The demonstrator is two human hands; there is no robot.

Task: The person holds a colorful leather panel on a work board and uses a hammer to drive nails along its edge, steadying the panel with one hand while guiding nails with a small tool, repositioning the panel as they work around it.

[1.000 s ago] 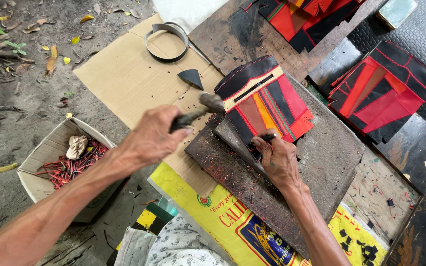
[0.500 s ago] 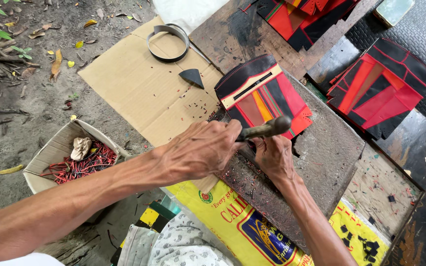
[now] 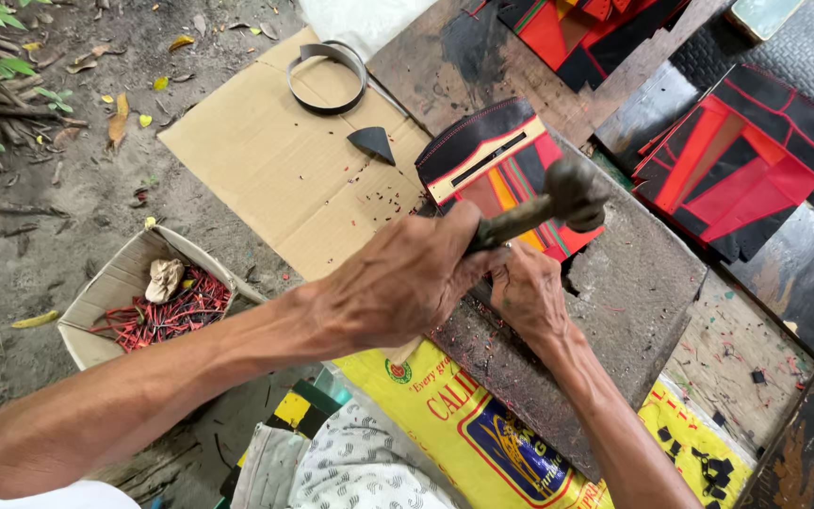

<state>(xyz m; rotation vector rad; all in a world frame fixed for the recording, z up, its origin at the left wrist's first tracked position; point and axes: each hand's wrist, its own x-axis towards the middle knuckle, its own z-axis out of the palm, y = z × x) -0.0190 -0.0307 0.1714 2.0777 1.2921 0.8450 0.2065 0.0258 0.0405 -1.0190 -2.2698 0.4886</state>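
Outdoor work spot on bare earth, with dry leaves and twigs in the upper left of the frame and a flattened sheet of cardboard laid over the ground. A dark, scarred work slab runs diagonally across the centre of the frame, over a yellow printed sack at lower centre.

Your left hand, at centre frame, is wrapped fully around the handle of a hammer; its dark head hangs just above the slab, right of centre. Your right hand lies directly below the head, fingers curled down against the edge of a stitched black, red and orange panel that rests on the slab just above centre. Whether those fingers pinch a punch or only press the panel flat cannot be told; the hammer and hand hide it.

To strike well, keep your wrist loose, bring the head down square, and tuck your right fingertips clear of its path. Hold the panel flat so that it does not creep on the slab.

More red and black panels lie stacked at upper right. An open carton at lower left holds red trimmings. A metal ring and a small black offcut sit on the cardboard near the top.
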